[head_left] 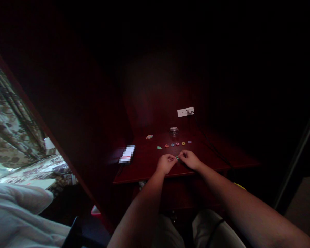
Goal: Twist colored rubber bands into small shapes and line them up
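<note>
My left hand (167, 163) and my right hand (189, 159) meet above the front part of the dark red desk (142, 168). Their fingertips pinch a small greenish item (177, 157), too small and dim to identify. Just beyond lies a row of small coloured pieces, among them a green one (159, 147), a red one (166, 146), a pink one (177, 144) and a yellow one (183, 143). Farther back on the left is a little pile of mixed-colour pieces (149, 137). Behind the row stands a small clear jar (174, 131) with a lid.
At the desk's left is a phone with a lit, blurred screen (127, 154). A white wall socket (185, 112) holds a plug, whose dark cable (209, 143) runs down the right side. A person in pale clothing (18, 213) is at the lower left, near a patterned curtain (15, 117).
</note>
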`<action>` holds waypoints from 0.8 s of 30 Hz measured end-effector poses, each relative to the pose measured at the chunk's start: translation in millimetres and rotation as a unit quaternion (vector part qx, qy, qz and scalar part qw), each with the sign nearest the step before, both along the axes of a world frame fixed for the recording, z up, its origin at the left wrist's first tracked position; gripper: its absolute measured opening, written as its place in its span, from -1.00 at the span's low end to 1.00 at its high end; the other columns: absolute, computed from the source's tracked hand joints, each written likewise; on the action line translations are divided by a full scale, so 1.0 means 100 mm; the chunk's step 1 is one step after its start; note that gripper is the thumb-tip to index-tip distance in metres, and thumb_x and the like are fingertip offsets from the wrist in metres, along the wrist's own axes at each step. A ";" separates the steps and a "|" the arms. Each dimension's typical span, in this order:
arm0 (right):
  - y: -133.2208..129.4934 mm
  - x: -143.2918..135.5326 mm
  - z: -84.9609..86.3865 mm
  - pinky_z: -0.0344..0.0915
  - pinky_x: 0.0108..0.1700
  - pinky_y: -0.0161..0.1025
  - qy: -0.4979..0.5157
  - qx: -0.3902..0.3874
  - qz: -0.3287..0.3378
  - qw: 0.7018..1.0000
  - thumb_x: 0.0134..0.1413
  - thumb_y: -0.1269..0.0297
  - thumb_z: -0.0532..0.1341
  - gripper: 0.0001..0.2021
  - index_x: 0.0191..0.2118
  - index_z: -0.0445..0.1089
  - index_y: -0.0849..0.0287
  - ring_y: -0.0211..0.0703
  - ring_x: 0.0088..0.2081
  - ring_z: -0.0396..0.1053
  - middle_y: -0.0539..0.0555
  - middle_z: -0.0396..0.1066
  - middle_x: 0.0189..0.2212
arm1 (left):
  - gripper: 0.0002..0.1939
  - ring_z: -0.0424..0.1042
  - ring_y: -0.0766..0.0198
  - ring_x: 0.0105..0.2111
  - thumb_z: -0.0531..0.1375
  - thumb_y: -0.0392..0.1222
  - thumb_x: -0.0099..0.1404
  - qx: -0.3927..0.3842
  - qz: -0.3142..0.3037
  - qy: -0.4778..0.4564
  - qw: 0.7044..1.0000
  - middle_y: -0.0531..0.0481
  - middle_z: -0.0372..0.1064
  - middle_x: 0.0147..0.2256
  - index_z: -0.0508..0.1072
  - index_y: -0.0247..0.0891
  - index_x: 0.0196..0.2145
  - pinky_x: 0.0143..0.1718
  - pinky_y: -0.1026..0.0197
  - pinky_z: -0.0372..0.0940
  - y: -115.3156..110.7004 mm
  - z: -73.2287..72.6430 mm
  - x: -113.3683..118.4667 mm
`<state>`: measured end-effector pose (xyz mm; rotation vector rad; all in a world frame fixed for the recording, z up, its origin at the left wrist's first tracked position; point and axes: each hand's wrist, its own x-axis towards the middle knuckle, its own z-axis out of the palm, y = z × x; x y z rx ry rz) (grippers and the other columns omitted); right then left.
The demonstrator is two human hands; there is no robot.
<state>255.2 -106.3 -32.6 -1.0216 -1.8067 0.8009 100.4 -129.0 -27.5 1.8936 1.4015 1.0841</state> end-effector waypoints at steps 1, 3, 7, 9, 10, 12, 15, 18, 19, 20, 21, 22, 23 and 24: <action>-0.01 0.00 0.01 0.04 -0.56 -0.40 0.004 -0.003 0.003 1.000 -0.20 0.30 0.07 -0.89 -0.56 0.20 0.24 -0.36 -0.61 0.11 -0.06 0.20 -0.67 | -0.79 0.30 0.40 -0.55 0.16 -0.15 0.01 0.001 -0.001 0.000 1.000 -0.03 0.38 -0.53 0.42 -0.37 -0.44 -0.50 0.36 0.20 0.00 -0.01 0.00; -0.02 -0.01 0.02 0.02 -0.57 -0.41 0.008 -0.010 0.007 1.000 -0.24 0.33 0.08 -0.92 -0.58 0.18 0.23 -0.37 -0.62 0.08 -0.08 0.16 -0.68 | -0.79 0.31 0.39 -0.54 0.17 -0.14 0.00 0.004 0.003 0.000 1.000 -0.03 0.38 -0.53 0.42 -0.36 -0.44 -0.49 0.35 0.20 0.01 -0.02 -0.01; -0.04 -0.01 0.03 -0.02 -0.59 -0.40 0.006 -0.019 0.009 1.000 -0.27 0.34 0.08 -0.93 -0.60 0.15 0.22 -0.38 -0.64 0.04 -0.10 0.10 -0.71 | -0.78 0.30 0.39 -0.55 0.16 -0.13 0.00 0.006 0.007 0.000 1.000 -0.03 0.38 -0.53 0.42 -0.36 -0.44 -0.49 0.35 0.20 0.03 -0.05 -0.01; -0.04 -0.01 0.03 -0.02 -0.59 -0.40 0.001 -0.017 0.010 1.000 -0.27 0.34 0.07 -0.92 -0.61 0.14 0.22 -0.38 -0.64 0.04 -0.10 0.10 -0.71 | -0.78 0.30 0.39 -0.54 0.16 -0.13 0.01 0.010 0.006 0.002 1.000 -0.03 0.38 -0.52 0.42 -0.36 -0.44 -0.49 0.35 0.19 0.03 -0.06 -0.01; -0.03 -0.01 0.02 -0.02 -0.59 -0.40 -0.003 -0.016 0.011 1.000 -0.27 0.34 0.07 -0.92 -0.61 0.14 0.21 -0.38 -0.64 0.03 -0.10 0.09 -0.71 | -0.78 0.30 0.39 -0.54 0.16 -0.12 0.01 0.013 0.006 0.005 1.000 -0.03 0.38 -0.52 0.41 -0.36 -0.44 -0.49 0.35 0.19 0.03 -0.07 -0.01; -0.03 -0.01 0.02 -0.03 -0.59 -0.40 -0.008 -0.013 0.011 1.000 -0.26 0.33 0.06 -0.91 -0.62 0.12 0.21 -0.38 -0.64 0.03 -0.10 0.09 -0.71 | -0.77 0.30 0.39 -0.54 0.15 -0.11 0.02 0.018 0.007 0.009 1.000 -0.03 0.38 -0.52 0.41 -0.35 -0.43 -0.49 0.35 0.19 0.04 -0.09 -0.01; -0.02 -0.01 0.01 -0.02 -0.59 -0.40 -0.007 -0.010 0.011 1.000 -0.23 0.33 0.04 -0.89 -0.63 0.10 0.20 -0.38 -0.64 0.03 -0.10 0.08 -0.71 | -0.76 0.29 0.39 -0.54 0.14 -0.09 0.03 0.023 0.013 0.016 1.000 -0.03 0.38 -0.51 0.42 -0.35 -0.43 -0.49 0.35 0.18 0.04 -0.11 -0.01; -0.01 0.00 0.00 0.00 -0.58 -0.39 0.006 -0.009 0.013 1.000 -0.21 0.32 0.04 -0.88 -0.62 0.09 0.19 -0.37 -0.64 0.05 -0.10 0.10 -0.71 | -0.76 0.30 0.38 -0.53 0.13 -0.10 0.03 0.029 0.023 0.020 0.999 -0.04 0.38 -0.49 0.41 -0.35 -0.43 -0.49 0.35 0.18 0.04 -0.12 -0.01; -0.01 0.00 0.00 0.01 -0.58 -0.39 0.010 -0.008 0.015 1.000 -0.20 0.30 0.05 -0.88 -0.61 0.10 0.20 -0.37 -0.64 0.06 -0.09 0.11 -0.71 | -0.76 0.30 0.38 -0.52 0.13 -0.10 0.03 0.029 0.023 0.021 0.999 -0.05 0.38 -0.49 0.41 -0.36 -0.43 -0.48 0.35 0.18 0.04 -0.12 -0.01; -0.01 0.00 0.00 0.02 -0.57 -0.38 0.014 -0.007 0.018 1.000 -0.20 0.28 0.06 -0.88 -0.60 0.12 0.20 -0.36 -0.63 0.07 -0.09 0.12 -0.70 | -0.76 0.30 0.39 -0.52 0.13 -0.10 0.03 0.028 0.022 0.022 0.999 -0.04 0.38 -0.49 0.41 -0.36 -0.42 -0.48 0.35 0.19 0.04 -0.12 -0.01; -0.02 -0.01 0.00 0.03 -0.57 -0.38 0.018 -0.007 0.022 1.000 -0.21 0.26 0.08 -0.87 -0.58 0.15 0.21 -0.36 -0.63 0.08 -0.09 0.13 -0.69 | -0.76 0.30 0.39 -0.52 0.13 -0.10 0.03 0.027 0.021 0.022 0.999 -0.04 0.38 -0.49 0.41 -0.36 -0.42 -0.47 0.35 0.19 0.04 -0.11 -0.01; -0.02 -0.01 0.00 0.04 -0.56 -0.38 0.021 -0.008 0.026 0.999 -0.22 0.24 0.10 -0.86 -0.55 0.17 0.22 -0.36 -0.63 0.09 -0.09 0.14 -0.68 | -0.76 0.31 0.39 -0.52 0.13 -0.11 0.03 0.026 0.020 0.023 0.999 -0.04 0.39 -0.49 0.41 -0.35 -0.42 -0.47 0.35 0.19 0.03 -0.11 -0.01; -0.03 -0.01 0.01 0.05 -0.56 -0.38 0.024 -0.010 0.032 0.999 -0.23 0.23 0.12 -0.84 -0.53 0.19 0.22 -0.36 -0.62 0.09 -0.09 0.14 -0.68 | -0.76 0.31 0.39 -0.52 0.13 -0.11 0.04 0.025 0.019 0.024 0.999 -0.04 0.39 -0.49 0.41 -0.35 -0.42 -0.47 0.35 0.19 0.03 -0.10 -0.01; -0.04 -0.02 0.02 0.05 -0.56 -0.39 0.025 -0.012 0.039 0.999 -0.23 0.22 0.13 -0.83 -0.52 0.21 0.23 -0.37 -0.62 0.09 -0.09 0.15 -0.67 | -0.76 0.31 0.39 -0.51 0.12 -0.11 0.04 0.025 0.018 0.025 0.999 -0.03 0.39 -0.49 0.41 -0.35 -0.41 -0.46 0.36 0.19 0.03 -0.10 -0.01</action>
